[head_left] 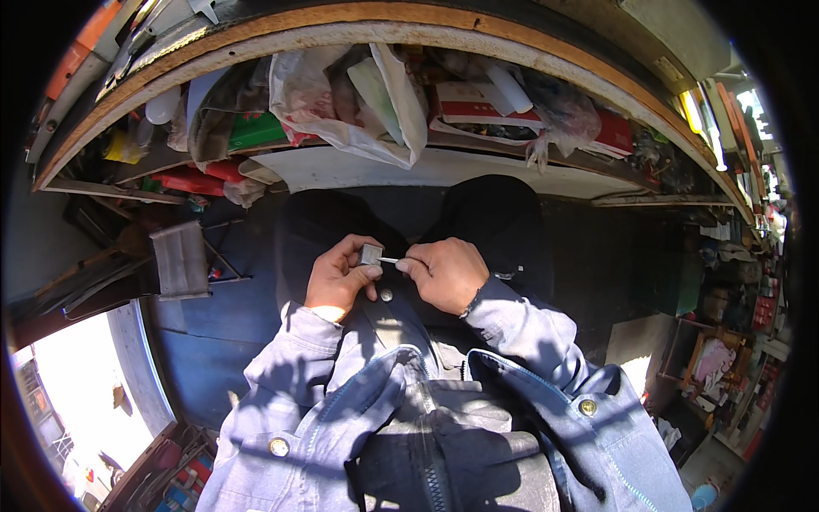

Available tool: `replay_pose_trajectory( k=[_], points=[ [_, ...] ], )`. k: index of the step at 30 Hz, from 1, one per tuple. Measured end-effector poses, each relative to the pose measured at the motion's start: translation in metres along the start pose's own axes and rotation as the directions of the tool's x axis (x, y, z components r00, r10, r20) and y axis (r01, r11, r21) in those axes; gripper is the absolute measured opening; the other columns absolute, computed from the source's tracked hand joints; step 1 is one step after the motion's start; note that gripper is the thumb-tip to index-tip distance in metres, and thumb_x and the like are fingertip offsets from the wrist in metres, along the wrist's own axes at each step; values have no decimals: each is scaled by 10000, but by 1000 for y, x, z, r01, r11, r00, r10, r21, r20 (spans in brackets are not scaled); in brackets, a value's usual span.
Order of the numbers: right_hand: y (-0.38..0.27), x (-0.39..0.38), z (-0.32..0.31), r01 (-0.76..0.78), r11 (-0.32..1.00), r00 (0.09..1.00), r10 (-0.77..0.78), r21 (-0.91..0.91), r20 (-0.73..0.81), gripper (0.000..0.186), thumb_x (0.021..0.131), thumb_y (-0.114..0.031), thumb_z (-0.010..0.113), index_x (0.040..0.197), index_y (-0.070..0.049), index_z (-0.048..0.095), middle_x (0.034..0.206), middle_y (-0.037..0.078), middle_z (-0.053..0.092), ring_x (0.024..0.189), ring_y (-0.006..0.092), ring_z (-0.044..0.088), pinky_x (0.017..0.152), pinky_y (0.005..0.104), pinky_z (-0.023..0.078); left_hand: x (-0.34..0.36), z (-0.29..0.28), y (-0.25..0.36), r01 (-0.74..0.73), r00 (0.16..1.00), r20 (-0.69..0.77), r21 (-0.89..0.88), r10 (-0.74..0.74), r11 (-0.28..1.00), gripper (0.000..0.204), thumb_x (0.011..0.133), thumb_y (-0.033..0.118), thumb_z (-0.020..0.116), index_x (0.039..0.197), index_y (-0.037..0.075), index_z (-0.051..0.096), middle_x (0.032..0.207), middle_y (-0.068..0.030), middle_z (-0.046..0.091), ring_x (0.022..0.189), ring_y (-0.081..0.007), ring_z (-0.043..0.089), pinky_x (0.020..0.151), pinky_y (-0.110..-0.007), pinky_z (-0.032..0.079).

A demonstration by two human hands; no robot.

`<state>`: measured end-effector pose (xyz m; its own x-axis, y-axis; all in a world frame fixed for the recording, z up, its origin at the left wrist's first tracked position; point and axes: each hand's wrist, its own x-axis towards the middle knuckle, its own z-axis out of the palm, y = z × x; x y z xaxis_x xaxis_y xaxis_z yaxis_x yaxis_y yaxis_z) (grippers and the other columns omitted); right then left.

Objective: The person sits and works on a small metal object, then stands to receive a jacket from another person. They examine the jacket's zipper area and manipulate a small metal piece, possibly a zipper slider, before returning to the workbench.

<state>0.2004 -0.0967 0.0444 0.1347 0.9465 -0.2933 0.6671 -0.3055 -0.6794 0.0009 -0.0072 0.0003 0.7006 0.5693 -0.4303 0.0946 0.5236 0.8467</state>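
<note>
**Two pinches, one line across!**

We look down past the unfastened blue jacket point(273, 401), and there are both hands, close together over dark trousers point(495, 213). Our left hand point(334, 280) has thumb and fingers pinched around a small grey block point(369, 255), its squared corners showing. In from the right comes our right hand point(452, 275), thumb and forefinger tight on a thin pale rod point(389, 260). And here's the key line: the rod lies crosswise, pointing left from the right fingertips to the block's right edge. Touching it, or inside it? We can't tell! The right hand commands that axis, and we judge there's room to draw back rightward. Ahead, beyond the knees, runs the front edge of a wooden bench point(375, 28), a white plastic bag point(294, 85) bulging beneath it. Off left, a folding stool point(181, 260) stands well apart.
</note>
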Motion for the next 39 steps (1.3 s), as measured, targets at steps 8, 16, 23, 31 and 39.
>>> replay_pose_trajectory(
  k=[8, 16, 23, 31, 39],
  points=[
    [0, 0, -2, -42, 999, 999, 42, 3, -32, 235, 928, -278, 657, 831, -82, 742, 724, 159, 685, 714, 397, 671, 659, 481, 528, 0, -1, 1, 6, 1000, -1, -19, -6, 1000, 328, 913, -40, 633, 1237, -18, 581, 875, -98, 640, 630, -153, 618, 600, -258, 534],
    [-1, -2, -2, 19, 1000, 999, -20, -19, -31, 237, 924, -289, 667, 828, -85, 743, 690, 155, 671, 698, 402, 665, 641, 491, 524, 0, -1, 1, 11, 1000, 1, -22, -11, 1000, 339, 910, -33, 639, 1243, -14, 582, 880, -100, 641, 632, -152, 621, 602, -259, 534],
    [-1, -3, -1, 25, 1000, 999, -25, -17, -41, 236, 922, -296, 665, 836, -92, 747, 692, 157, 673, 698, 400, 668, 647, 491, 529, 1, -2, 0, 0, 1000, -1, -10, 0, 1000, 334, 913, -30, 642, 1241, -17, 581, 882, -99, 640, 648, -155, 622, 599, -259, 543],
    [0, -1, -1, 18, 999, 999, -19, -30, -27, 228, 926, -284, 657, 841, -95, 750, 686, 153, 673, 700, 394, 669, 651, 485, 530, 0, -1, 1, 3, 1000, -9, 7, -3, 1000, 331, 914, -28, 645, 1239, -20, 580, 878, -101, 640, 653, -153, 621, 593, -258, 540],
    [1, -2, -1, 22, 1000, 1000, -22, -20, 7, 231, 922, -290, 667, 826, -97, 750, 679, 149, 669, 689, 389, 667, 646, 479, 527, 0, -2, 1, -1, 1000, -4, 11, 1, 1000, 334, 913, -33, 639, 1242, -20, 579, 876, -102, 638, 645, -152, 621, 590, -256, 535]
  ],
)
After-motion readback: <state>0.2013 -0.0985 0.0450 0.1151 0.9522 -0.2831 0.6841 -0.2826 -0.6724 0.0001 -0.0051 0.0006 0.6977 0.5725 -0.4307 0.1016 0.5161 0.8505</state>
